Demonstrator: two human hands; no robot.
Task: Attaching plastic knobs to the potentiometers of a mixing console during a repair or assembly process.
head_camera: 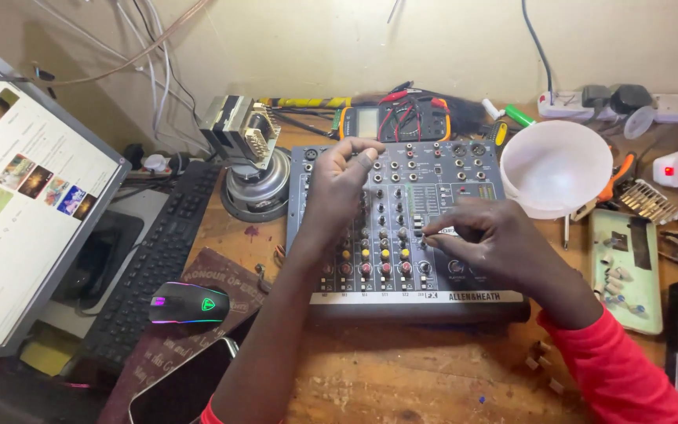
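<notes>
My right hand pinched a small white cap over the audio mixer, frame centre. My left hand, fingertips pressed together, hovered above its upper knobs.

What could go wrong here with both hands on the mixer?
1. The right hand pinches a small white piece over the audio mixer; a slip could drop it among the knobs.
2. The white plastic bowl overlaps the mixer's right edge; the right arm might nudge it.
3. The smartphone lies by the left forearm near the desk's front edge and could be pushed off.
</notes>
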